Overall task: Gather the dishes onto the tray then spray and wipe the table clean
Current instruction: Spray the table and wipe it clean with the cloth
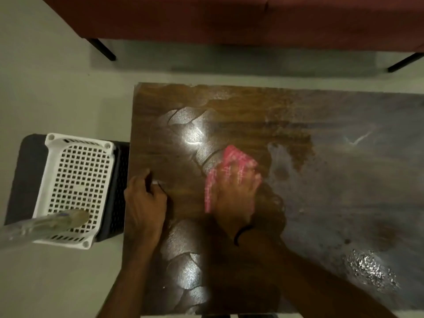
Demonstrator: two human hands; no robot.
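The dark wooden table (252, 106) fills the middle and right of the view, its top wet and streaked with curved wipe marks. My right hand (236, 193) lies flat on a pink cloth (231, 157) near the table's middle; both are blurred by motion. My left hand (144, 200) rests at the table's left edge with fingers curled, and something small and pale shows at the fingertips. A white perforated tray (75, 180) stands left of the table on a dark stool; no dishes show in it.
A clear bottle-like object (46, 223) lies across the tray's near end, blurred. A dark red sofa (229, 17) on black legs runs along the far side. Pale floor surrounds the table. Wet droplets glisten at the table's near right (369, 269).
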